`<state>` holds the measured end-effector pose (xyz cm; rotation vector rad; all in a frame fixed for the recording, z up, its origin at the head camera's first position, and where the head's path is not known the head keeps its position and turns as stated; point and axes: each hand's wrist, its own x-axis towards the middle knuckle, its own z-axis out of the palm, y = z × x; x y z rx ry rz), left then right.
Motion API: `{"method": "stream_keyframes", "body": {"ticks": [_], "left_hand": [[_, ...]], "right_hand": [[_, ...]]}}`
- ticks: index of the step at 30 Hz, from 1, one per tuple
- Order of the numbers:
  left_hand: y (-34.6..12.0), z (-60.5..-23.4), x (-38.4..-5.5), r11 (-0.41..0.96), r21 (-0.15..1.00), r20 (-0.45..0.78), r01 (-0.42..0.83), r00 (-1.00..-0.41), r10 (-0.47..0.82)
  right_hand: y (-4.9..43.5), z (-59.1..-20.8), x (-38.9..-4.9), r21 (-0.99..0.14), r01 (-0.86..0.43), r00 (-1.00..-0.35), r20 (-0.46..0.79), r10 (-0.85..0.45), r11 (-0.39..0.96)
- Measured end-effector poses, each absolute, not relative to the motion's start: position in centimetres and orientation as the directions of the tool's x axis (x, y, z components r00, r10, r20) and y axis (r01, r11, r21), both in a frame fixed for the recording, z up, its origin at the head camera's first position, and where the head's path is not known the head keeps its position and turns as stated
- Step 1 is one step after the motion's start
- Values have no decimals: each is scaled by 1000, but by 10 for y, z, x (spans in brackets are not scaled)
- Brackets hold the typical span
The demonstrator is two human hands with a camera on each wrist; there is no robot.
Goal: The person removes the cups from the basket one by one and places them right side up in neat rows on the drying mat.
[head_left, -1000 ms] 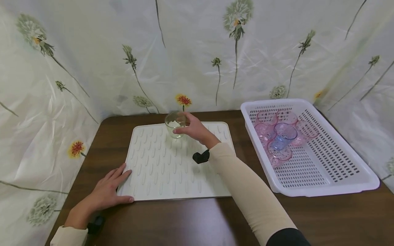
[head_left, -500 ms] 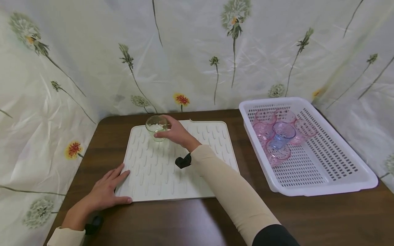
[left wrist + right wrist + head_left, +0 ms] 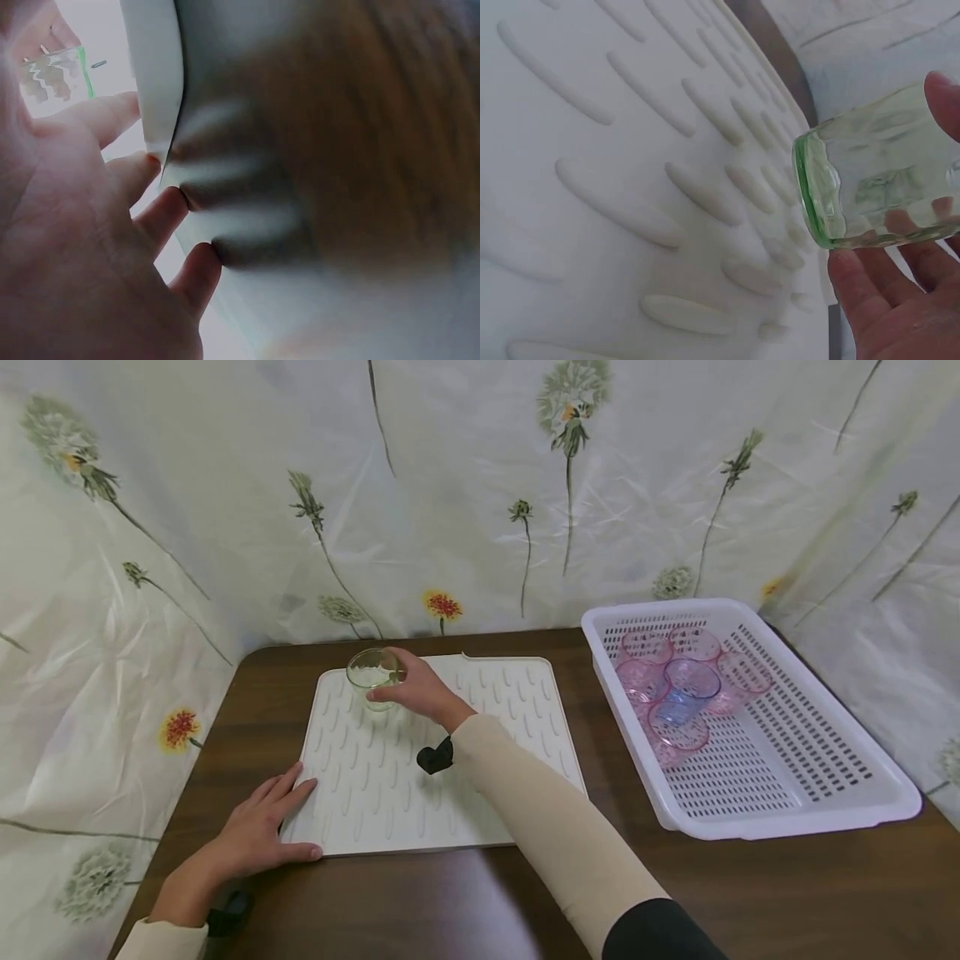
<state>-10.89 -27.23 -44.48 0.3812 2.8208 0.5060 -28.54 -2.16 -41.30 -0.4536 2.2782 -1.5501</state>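
Observation:
My right hand (image 3: 423,687) grips a clear pale-green drinking glass (image 3: 367,675), rim up, over the far left part of a white ridged drying mat (image 3: 420,777). In the right wrist view, the thumb and fingers lie around the sides of the glass (image 3: 877,172), its green-edged base close to the mat (image 3: 615,225); I cannot tell whether it touches. My left hand (image 3: 255,827) rests with spread fingers at the mat's near left corner. The left wrist view shows those fingertips (image 3: 196,274) along the mat's edge (image 3: 154,75).
A white perforated plastic basket (image 3: 810,822) stands on the right, with several pink glasses (image 3: 742,675) and one blue glass (image 3: 686,689) in its left part. Behind the dark wooden table (image 3: 420,902) hangs a flower-printed sheet (image 3: 450,485).
My right hand has carried the green glass left across the mat's far side, mostly in the first half second, then slightly left and lower. The left hand keeps its place on the mat.

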Motion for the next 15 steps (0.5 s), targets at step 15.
{"method": "stream_keyframes", "body": {"ticks": [15], "left_hand": [[-274, -448, -108, 900, 371, -160, 227, -939, 303]], "right_hand": [[-36, -413, -289, -925, -99, -880, -91, -466, 367]]}}
